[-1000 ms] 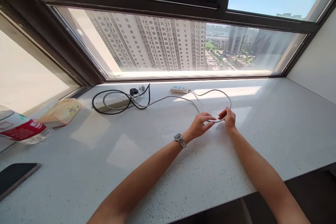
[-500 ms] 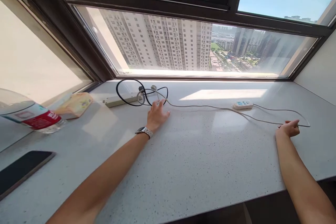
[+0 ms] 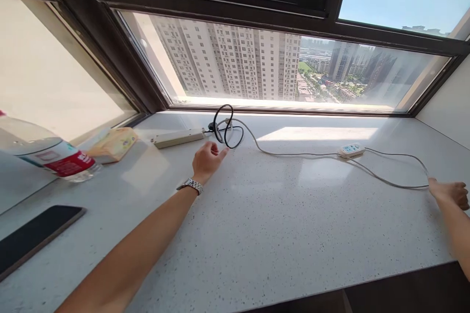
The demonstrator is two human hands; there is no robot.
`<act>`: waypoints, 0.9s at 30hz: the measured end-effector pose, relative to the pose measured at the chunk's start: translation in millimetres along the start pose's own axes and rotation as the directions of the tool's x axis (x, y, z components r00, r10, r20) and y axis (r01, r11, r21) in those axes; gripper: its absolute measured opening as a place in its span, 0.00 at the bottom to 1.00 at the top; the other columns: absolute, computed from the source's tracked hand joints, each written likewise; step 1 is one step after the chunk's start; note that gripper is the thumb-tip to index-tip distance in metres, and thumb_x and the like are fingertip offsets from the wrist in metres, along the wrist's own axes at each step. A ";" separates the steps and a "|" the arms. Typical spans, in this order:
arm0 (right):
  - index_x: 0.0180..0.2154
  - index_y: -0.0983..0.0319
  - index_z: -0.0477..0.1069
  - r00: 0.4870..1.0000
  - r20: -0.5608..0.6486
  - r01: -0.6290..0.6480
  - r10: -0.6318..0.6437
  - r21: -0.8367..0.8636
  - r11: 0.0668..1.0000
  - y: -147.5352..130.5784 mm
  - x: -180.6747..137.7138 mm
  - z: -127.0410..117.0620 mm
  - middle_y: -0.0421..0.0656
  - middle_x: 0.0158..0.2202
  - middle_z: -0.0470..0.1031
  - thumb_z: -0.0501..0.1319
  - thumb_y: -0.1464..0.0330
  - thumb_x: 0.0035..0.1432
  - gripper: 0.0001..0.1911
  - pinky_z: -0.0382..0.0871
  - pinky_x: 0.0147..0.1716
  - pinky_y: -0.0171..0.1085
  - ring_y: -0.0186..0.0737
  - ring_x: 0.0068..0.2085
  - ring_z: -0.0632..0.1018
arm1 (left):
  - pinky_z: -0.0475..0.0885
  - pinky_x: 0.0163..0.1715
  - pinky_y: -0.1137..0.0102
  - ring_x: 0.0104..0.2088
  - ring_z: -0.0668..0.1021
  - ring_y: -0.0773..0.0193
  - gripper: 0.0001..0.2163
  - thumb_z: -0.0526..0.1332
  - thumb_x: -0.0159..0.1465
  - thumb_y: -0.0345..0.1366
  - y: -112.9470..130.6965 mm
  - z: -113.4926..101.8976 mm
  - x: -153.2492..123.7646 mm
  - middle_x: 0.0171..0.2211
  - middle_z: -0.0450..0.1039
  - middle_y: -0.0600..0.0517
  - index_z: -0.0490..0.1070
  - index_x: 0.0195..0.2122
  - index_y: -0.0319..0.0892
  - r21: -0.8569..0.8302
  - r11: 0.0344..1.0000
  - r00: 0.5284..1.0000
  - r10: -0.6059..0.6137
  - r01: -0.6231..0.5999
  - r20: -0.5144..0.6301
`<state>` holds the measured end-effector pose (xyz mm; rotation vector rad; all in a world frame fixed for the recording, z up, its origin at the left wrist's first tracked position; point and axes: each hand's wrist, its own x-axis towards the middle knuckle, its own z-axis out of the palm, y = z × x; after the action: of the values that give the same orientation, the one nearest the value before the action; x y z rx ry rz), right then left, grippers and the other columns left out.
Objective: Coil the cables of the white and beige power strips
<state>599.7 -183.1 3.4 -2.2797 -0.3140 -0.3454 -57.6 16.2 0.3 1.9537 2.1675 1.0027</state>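
Observation:
On the pale speckled counter, my left hand, with a metal watch at its wrist, is loosely curled. Its thumb stands apart from the fingers, near the coiled black cord. That cord tangles with plugs and a grey cord beside a long power strip. At far right, my right hand is closed, where the bend of the grey cord loop meets it; the grip itself is partly hidden. A small white power strip with sockets lies between my hands, joined to the grey cord.
On the left stand a red-labelled plastic bottle and a soft yellow tissue pack. A dark phone lies nearer me. The dark window frame borders the counter's back, and the counter's front edge runs below.
My right hand has moved right, and the grey cord loop and small power strip have shifted right with it. My left hand has drawn back left from the tangle; the black loop has changed shape.

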 end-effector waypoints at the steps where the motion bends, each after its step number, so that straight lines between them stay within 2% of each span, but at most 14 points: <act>1: 0.47 0.63 0.70 0.995 0.022 -0.101 0.102 -0.048 0.994 -6.5 -2.3 -4.1 0.78 0.45 0.66 0.65 0.57 0.44 0.28 0.55 0.34 0.60 0.72 0.51 0.71 | 0.71 0.36 0.66 0.33 0.78 0.58 0.22 0.58 0.58 0.50 -0.2 -2.4 2.6 0.43 0.75 0.43 0.69 0.45 0.38 -0.039 0.999 0.999 0.010 -0.012 -0.051; 3: 0.48 0.63 0.69 0.980 0.117 -0.155 0.163 -0.074 0.985 -24.8 -10.9 -10.4 0.76 0.49 0.65 0.63 0.62 0.47 0.25 0.56 0.37 0.58 0.68 0.53 0.70 | 0.72 0.38 0.67 0.34 0.79 0.60 0.26 0.57 0.58 0.50 1.9 -4.2 8.7 0.51 0.71 0.41 0.65 0.53 0.37 -0.104 0.990 0.992 0.088 -0.097 -0.087; 6: 0.42 0.63 0.70 0.963 0.251 0.087 -0.099 0.059 0.994 -57.2 -33.7 -9.0 0.71 0.48 0.69 0.59 0.62 0.50 0.18 0.58 0.38 0.55 0.63 0.50 0.71 | 0.72 0.42 0.65 0.41 0.78 0.55 0.18 0.51 0.63 0.45 7.5 2.0 11.2 0.45 0.75 0.43 0.71 0.47 0.41 -0.078 0.947 0.940 0.320 -0.313 0.119; 8: 0.38 0.61 0.70 0.926 0.295 0.203 -0.237 0.139 0.969 -76.2 -56.5 0.2 0.60 0.45 0.74 0.58 0.60 0.51 0.14 0.62 0.40 0.50 0.55 0.46 0.73 | 0.72 0.45 0.61 0.45 0.77 0.51 0.15 0.51 0.62 0.42 9.9 10.3 5.3 0.40 0.77 0.43 0.75 0.39 0.43 -0.061 0.904 0.866 0.423 -0.423 0.266; 10: 0.35 0.59 0.70 0.866 0.351 0.294 -0.356 0.217 0.931 -91.5 -87.1 12.5 0.51 0.41 0.77 0.59 0.57 0.50 0.14 0.65 0.39 0.44 0.48 0.40 0.75 | 0.71 0.49 0.59 0.47 0.76 0.50 0.14 0.53 0.60 0.41 10.4 18.8 -3.9 0.41 0.77 0.42 0.77 0.37 0.44 -0.078 0.879 0.821 0.468 -0.470 0.327; 11: 0.34 0.59 0.71 0.816 0.390 0.341 -0.427 0.271 0.900 -98.3 -105.6 18.4 0.48 0.38 0.78 0.59 0.55 0.51 0.15 0.67 0.38 0.43 0.46 0.38 0.76 | 0.71 0.50 0.59 0.48 0.76 0.50 0.14 0.54 0.58 0.40 10.0 22.2 -8.3 0.43 0.77 0.43 0.77 0.39 0.44 -0.092 0.876 0.814 0.476 -0.474 0.333; 13: 0.38 0.61 0.73 0.598 0.476 0.472 -0.645 0.441 0.763 -111.0 -147.8 27.7 0.49 0.39 0.78 0.56 0.52 0.54 0.20 0.68 0.36 0.42 0.47 0.38 0.77 | 0.71 0.52 0.61 0.49 0.76 0.52 0.17 0.53 0.57 0.39 8.1 26.4 -14.1 0.48 0.76 0.44 0.77 0.43 0.43 -0.116 0.872 0.809 0.486 -0.476 0.331; 15: 0.45 0.62 0.72 0.395 0.517 0.557 -0.759 0.522 0.646 -124.1 -193.1 33.1 0.50 0.44 0.78 0.56 0.54 0.58 0.22 0.70 0.40 0.43 0.48 0.44 0.77 | 0.71 0.52 0.64 0.49 0.76 0.55 0.18 0.51 0.57 0.37 5.3 26.9 -14.7 0.49 0.76 0.45 0.76 0.44 0.43 -0.124 0.879 0.827 0.476 -0.461 0.299; 17: 0.52 0.62 0.70 0.241 0.534 0.654 -0.811 0.528 0.542 -137.6 -235.5 36.1 0.51 0.52 0.75 0.55 0.57 0.61 0.22 0.67 0.49 0.46 0.50 0.54 0.73 | 0.71 0.52 0.64 0.48 0.76 0.56 0.19 0.47 0.59 0.34 1.4 24.4 -10.3 0.46 0.76 0.45 0.76 0.42 0.43 -0.105 0.900 0.869 0.436 -0.423 0.235; 19: 0.59 0.62 0.65 0.138 0.569 0.727 -0.811 0.498 0.473 -150.3 -269.7 38.9 0.50 0.60 0.69 0.54 0.59 0.63 0.25 0.60 0.57 0.48 0.50 0.62 0.66 | 0.71 0.51 0.63 0.47 0.76 0.55 0.19 0.45 0.60 0.33 -4.4 19.8 -2.2 0.45 0.75 0.43 0.74 0.43 0.40 -0.058 0.941 0.934 0.339 -0.335 0.111; 21: 0.63 0.63 0.59 0.091 0.613 0.760 -0.785 0.467 0.453 -160.0 -293.0 42.5 0.50 0.64 0.64 0.54 0.62 0.65 0.28 0.55 0.61 0.47 0.49 0.65 0.61 | 0.72 0.49 0.61 0.46 0.76 0.53 0.20 0.46 0.60 0.33 -12.5 13.7 8.8 0.48 0.72 0.40 0.71 0.48 0.36 -0.007 0.979 0.978 0.204 -0.205 -0.030; 23: 0.64 0.62 0.59 0.091 0.644 0.775 -0.759 0.433 0.460 -164.9 -306.1 46.3 0.49 0.64 0.64 0.54 0.63 0.65 0.27 0.53 0.61 0.46 0.48 0.65 0.61 | 0.71 0.49 0.59 0.48 0.75 0.51 0.22 0.50 0.59 0.32 -22.2 6.7 21.9 0.52 0.68 0.37 0.66 0.53 0.34 0.025 0.993 0.989 0.118 -0.116 -0.095; 24: 0.63 0.61 0.61 0.102 0.650 0.781 -0.753 0.417 0.465 -165.5 -309.4 47.8 0.49 0.62 0.66 0.54 0.63 0.65 0.26 0.55 0.60 0.45 0.48 0.63 0.63 | 0.70 0.51 0.57 0.50 0.74 0.49 0.23 0.52 0.58 0.32 -26.9 3.2 28.9 0.54 0.67 0.37 0.65 0.55 0.34 0.040 0.993 0.990 0.115 -0.113 -0.079; 27: 0.55 0.59 0.70 0.139 0.635 0.792 -0.760 0.389 0.470 -162.6 -310.4 50.7 0.49 0.54 0.72 0.55 0.62 0.65 0.19 0.59 0.55 0.44 0.48 0.57 0.69 | 0.64 0.57 0.50 0.58 0.67 0.43 0.24 0.54 0.58 0.31 -36.4 -5.7 50.7 0.61 0.62 0.39 0.65 0.57 0.37 0.133 0.970 0.977 0.191 -0.203 0.098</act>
<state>264.1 -74.4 -25.7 -1.9369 -2.0419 0.1630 -101.9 60.2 5.7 2.2686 2.0858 0.7891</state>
